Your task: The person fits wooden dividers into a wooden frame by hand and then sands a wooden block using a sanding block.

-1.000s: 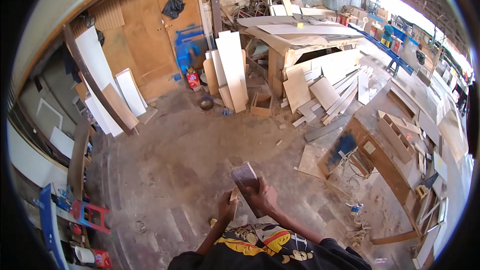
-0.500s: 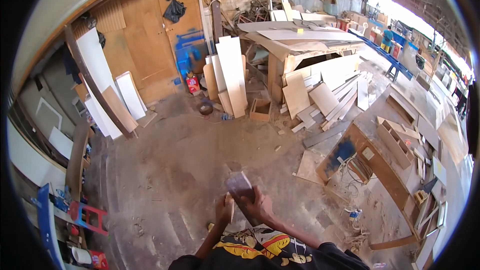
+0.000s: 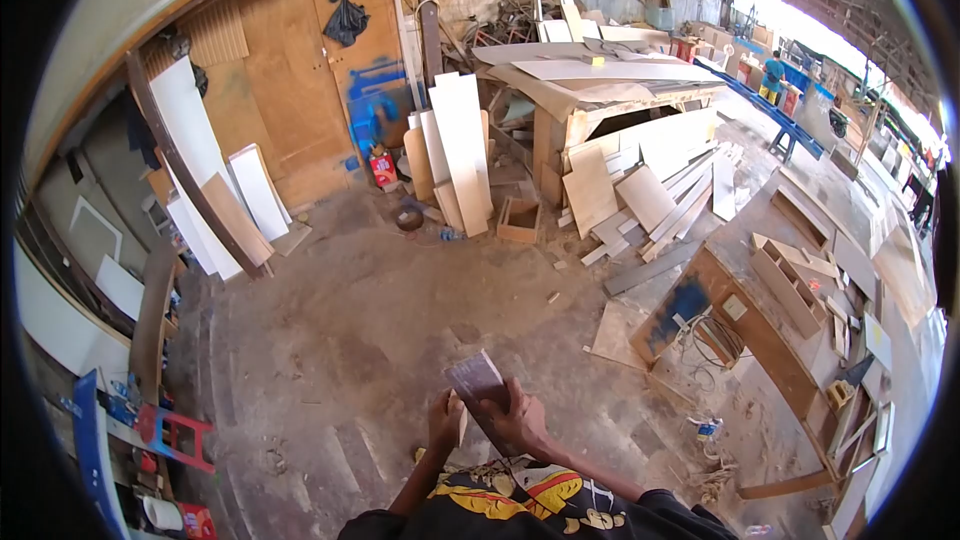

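In front of my body, a dark brownish-grey flat rectangular board point(image 3: 476, 378) slants up and away, with a paler far end. My right hand point(image 3: 521, 420) is closed around its right side. Just left of the board, my left hand point(image 3: 444, 422) is closed on a narrow pale piece point(image 3: 462, 424) that looks like wood; most of it is hidden by the fingers. The two hands are close together, slightly apart, above the dusty floor point(image 3: 330, 340).
A red plastic stool point(image 3: 176, 436) stands at the left. White and wooden panels point(image 3: 459, 145) lean upright ahead, near a small open wooden box point(image 3: 520, 220). Stacked boards point(image 3: 610, 80) fill the back. A wooden frame point(image 3: 775, 360) lies at right. A distant person point(image 3: 772, 75) stands far right.
The board has tilted slightly, its far end shifting a little left and down. Both hands keep their grip, and the camera view has shifted slightly.
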Motion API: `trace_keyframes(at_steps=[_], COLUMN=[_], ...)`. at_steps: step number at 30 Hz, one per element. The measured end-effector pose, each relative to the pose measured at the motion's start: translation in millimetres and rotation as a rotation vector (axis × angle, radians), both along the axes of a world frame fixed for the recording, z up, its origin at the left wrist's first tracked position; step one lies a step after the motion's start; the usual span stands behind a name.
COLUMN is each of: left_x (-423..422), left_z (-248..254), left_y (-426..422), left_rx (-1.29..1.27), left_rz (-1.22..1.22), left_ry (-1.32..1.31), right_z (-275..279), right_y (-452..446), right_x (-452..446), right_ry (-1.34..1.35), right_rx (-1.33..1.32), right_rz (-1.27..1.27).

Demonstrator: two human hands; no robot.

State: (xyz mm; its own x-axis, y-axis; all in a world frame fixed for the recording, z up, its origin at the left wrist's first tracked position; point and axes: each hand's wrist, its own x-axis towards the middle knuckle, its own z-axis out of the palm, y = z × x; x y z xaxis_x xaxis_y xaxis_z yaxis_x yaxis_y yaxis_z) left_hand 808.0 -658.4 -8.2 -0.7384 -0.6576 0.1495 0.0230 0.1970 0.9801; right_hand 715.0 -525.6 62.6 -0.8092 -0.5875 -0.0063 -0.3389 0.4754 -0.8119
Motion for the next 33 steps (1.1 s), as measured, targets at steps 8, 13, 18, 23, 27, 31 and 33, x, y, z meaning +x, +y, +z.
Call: trace_keyframes(at_steps=[8, 13, 18, 23, 27, 31, 33], left_x=[1.2, -1.1, -0.2, 3.5, 5.9, 6.5, 7.9], left_z=[9.2, 6.2, 4.7, -11.3, 6.3, 5.9, -2.0], left_y=[7.0, -3.4, 8.3, -15.2, 1.3, 4.2, -2.4], left_rx=[-0.138, -0.084, -0.093, -0.079, -0.103, -0.116, -0.148], left_rz=[-0.043, 0.010, -0.022, -0.024, -0.026, 0.023, 0.072], left_ry=[0.043, -0.050, -0.028, -0.234, -0.116, 0.012, -0.063], right_z=[-4.0, 0.3, 2.2, 7.8, 2.0, 2.6, 5.1], right_y=[-2.9, -0.6, -7.7, -3.3, -10.1, -12.3, -7.6], right_x=[-4.3, 5.9, -9.7, 8.9, -2.0, -0.7, 13.2], right_ry=[0.014, -0.001, 0.038, 0.064, 0.067, 0.064, 0.096], right_rx=[0.062, -0.104, 0.128, -0.022, 0.000, 0.153, -0.072], right_rz=[-0.069, 0.020, -0.105, 0.044, -0.021, -0.076, 0.036])
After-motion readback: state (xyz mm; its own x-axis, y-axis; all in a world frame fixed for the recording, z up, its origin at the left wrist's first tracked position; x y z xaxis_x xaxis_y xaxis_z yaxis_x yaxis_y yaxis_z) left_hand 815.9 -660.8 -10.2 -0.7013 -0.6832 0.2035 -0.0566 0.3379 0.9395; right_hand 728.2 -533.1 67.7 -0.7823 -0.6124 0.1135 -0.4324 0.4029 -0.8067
